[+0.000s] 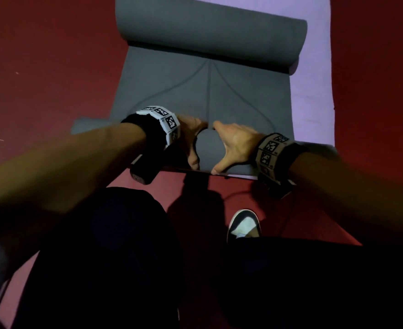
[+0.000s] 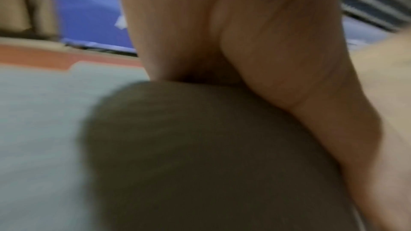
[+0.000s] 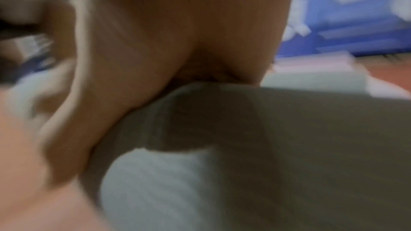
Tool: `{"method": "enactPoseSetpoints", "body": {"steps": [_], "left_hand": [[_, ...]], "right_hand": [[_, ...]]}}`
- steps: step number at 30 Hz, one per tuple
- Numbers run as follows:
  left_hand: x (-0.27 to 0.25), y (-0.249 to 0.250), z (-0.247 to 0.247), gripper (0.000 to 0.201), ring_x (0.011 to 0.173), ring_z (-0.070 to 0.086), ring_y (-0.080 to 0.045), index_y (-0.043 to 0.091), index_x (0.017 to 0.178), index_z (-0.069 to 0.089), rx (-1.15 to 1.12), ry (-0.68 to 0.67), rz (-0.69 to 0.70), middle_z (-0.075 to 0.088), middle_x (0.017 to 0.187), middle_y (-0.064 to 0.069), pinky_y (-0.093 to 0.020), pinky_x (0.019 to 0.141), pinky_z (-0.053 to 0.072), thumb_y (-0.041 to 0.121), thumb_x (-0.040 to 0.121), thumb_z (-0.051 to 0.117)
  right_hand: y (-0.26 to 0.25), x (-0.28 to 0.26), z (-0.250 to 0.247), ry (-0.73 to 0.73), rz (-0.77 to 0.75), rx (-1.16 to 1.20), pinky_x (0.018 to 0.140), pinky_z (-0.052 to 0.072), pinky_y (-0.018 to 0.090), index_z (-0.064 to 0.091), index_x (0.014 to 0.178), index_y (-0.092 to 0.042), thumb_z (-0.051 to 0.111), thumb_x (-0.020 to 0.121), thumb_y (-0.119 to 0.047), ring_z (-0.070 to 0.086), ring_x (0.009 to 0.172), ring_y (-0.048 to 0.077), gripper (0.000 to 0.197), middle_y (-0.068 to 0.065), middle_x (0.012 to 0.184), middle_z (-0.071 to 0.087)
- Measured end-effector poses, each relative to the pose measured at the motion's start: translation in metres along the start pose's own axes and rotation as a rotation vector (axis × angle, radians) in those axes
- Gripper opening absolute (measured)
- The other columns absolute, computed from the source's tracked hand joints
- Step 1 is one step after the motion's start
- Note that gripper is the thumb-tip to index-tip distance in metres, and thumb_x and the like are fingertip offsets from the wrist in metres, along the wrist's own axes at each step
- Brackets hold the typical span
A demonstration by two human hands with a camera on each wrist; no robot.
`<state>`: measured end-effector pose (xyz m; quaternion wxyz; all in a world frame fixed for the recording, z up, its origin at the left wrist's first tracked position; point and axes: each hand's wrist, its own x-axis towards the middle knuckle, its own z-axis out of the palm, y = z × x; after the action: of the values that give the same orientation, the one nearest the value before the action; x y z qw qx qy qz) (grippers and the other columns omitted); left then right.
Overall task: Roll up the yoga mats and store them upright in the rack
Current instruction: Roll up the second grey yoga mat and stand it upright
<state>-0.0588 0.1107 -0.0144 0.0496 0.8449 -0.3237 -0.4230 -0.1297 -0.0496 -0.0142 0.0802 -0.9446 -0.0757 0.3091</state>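
A grey yoga mat [image 1: 219,91] lies on a lilac mat [image 1: 314,91] on the floor. Its far end stands curled into a thick roll [image 1: 210,34]. The near end forms a second roll [image 1: 206,148] right in front of me. My left hand [image 1: 191,136] and right hand [image 1: 233,143] sit side by side on the middle of that near roll, fingers over its top and thumbs on the near side. In the blurred wrist views, each palm [image 2: 255,41] [image 3: 177,32] arches over the rounded grey roll [image 2: 200,147] [image 3: 311,147]. No rack is in view.
Red floor [image 1: 41,67] surrounds the mats. My knees in dark trousers [image 1: 112,257] and one shoe [image 1: 244,225] are just behind the near roll. A thin cable [image 1: 288,210] hangs from the right wrist. A blue wall [image 2: 89,15] shows beyond the mats.
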Motion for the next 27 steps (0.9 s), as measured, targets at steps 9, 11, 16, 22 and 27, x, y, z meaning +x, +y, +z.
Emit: {"method": "enactPoseSetpoints", "body": {"steps": [9,11,16,22,27], "left_hand": [[-0.008,0.005,-0.007,0.105,0.108,0.062,-0.028,0.028,0.131,0.038,0.209,0.112,0.037,0.062,0.118,-0.003,-0.036,0.079,0.047,0.056,0.045,0.092],[-0.005,-0.002,-0.008,0.107,0.112,0.062,-0.020,0.029,0.139,0.042,0.040,0.055,0.037,0.065,0.120,0.003,-0.034,0.087,0.049,0.044,0.047,0.096],[-0.004,-0.005,-0.010,0.074,0.108,0.063,-0.011,0.019,0.127,0.059,-0.125,-0.084,0.057,0.068,0.113,0.010,-0.007,0.072,0.046,0.017,0.063,0.094],[-0.003,0.000,0.000,0.098,0.106,0.060,-0.018,0.036,0.117,0.040,0.002,0.050,0.074,0.060,0.109,0.009,-0.037,0.083,0.050,0.052,0.037,0.095],[-0.002,-0.009,-0.005,0.082,0.095,0.059,0.005,0.032,0.124,0.048,-0.229,-0.064,0.116,0.063,0.105,0.020,-0.006,0.072,0.043,0.016,0.059,0.096]], "right_hand": [[0.011,0.006,-0.024,-0.126,-0.024,0.267,0.093,0.046,0.027,0.054,0.126,-0.030,0.093,0.051,-0.060,0.059,0.106,0.011,0.089,-0.014,0.117,0.062],[0.007,0.005,-0.020,-0.087,-0.036,0.209,0.090,0.045,0.031,0.043,0.132,-0.029,0.090,0.050,-0.066,0.055,0.105,0.016,0.101,-0.009,0.119,0.057],[0.001,0.004,-0.004,-0.008,-0.041,0.075,0.087,0.051,0.039,0.042,0.132,-0.027,0.082,0.041,-0.081,0.060,0.105,0.024,0.113,-0.002,0.117,0.062],[0.007,0.008,-0.020,-0.097,-0.031,0.217,0.094,0.054,0.033,0.063,0.118,-0.032,0.089,0.045,-0.070,0.064,0.100,0.011,0.087,-0.014,0.109,0.069],[0.004,0.006,-0.016,-0.107,-0.041,0.225,0.091,0.047,0.028,0.050,0.122,-0.034,0.089,0.047,-0.070,0.058,0.106,0.012,0.092,-0.014,0.117,0.060]]}}
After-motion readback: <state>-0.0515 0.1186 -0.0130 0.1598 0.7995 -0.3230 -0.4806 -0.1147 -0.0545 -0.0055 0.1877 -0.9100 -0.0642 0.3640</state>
